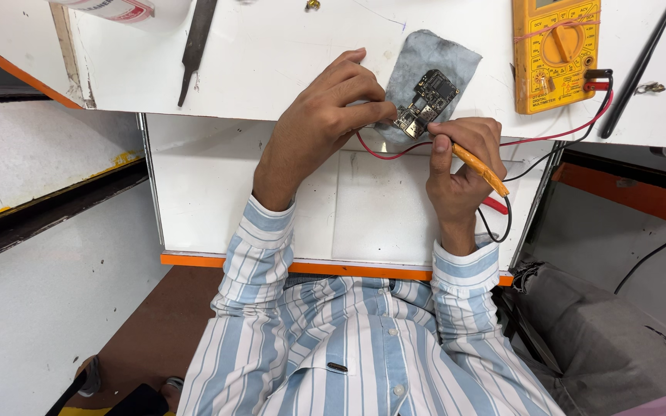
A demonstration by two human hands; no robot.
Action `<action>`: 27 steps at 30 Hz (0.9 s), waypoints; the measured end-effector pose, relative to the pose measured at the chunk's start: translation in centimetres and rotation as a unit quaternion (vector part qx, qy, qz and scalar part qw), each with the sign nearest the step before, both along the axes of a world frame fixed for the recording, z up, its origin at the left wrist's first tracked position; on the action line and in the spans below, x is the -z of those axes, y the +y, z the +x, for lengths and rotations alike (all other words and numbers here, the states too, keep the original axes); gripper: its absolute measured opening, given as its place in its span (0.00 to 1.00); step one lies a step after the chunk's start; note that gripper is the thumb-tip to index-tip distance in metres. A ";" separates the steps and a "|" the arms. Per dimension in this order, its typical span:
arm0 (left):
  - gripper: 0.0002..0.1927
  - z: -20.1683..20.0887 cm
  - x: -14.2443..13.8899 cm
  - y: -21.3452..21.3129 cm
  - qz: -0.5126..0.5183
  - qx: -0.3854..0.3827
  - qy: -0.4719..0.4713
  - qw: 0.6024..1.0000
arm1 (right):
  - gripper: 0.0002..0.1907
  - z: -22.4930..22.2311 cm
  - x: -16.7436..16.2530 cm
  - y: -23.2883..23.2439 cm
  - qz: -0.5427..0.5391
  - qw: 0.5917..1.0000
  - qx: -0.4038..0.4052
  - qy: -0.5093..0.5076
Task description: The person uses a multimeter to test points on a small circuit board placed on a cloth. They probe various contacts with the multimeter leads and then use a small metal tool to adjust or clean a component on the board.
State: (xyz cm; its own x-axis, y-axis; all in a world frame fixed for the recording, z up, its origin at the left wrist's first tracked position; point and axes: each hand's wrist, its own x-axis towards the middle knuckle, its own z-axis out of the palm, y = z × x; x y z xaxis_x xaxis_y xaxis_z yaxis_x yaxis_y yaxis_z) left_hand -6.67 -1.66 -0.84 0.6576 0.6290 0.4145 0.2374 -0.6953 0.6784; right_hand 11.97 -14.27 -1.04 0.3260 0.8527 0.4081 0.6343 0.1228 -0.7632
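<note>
Flanking circuit board (424, 102): yellow multimeter (556, 54), file (197, 44).

Both forearms extend forward from the torso, sleeves in blue-and-white stripes ending at the wrists. The left hand (321, 123) lies palm down, knuckles up, its fingers (364, 96) curled inward toward the right hand with thumb and forefinger pinched together. The right hand (460, 166), just beside it and slightly nearer the body, is closed in a pen-style grip, forefinger extended along the top.
</note>
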 end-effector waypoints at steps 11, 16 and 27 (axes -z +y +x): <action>0.11 0.0 -0.2 -0.1 -0.001 -0.003 0.007 1.000 | 0.10 -0.1 -0.2 -0.2 0.012 0.998 0.004 0.058; 0.11 -0.2 -0.2 0.0 0.004 0.004 0.011 1.000 | 0.10 -0.2 -0.5 0.0 0.030 0.987 0.059 0.143; 0.11 -0.2 -0.4 0.0 -0.003 0.004 0.002 1.000 | 0.07 -0.9 -1.6 0.8 -0.027 0.998 0.049 -0.029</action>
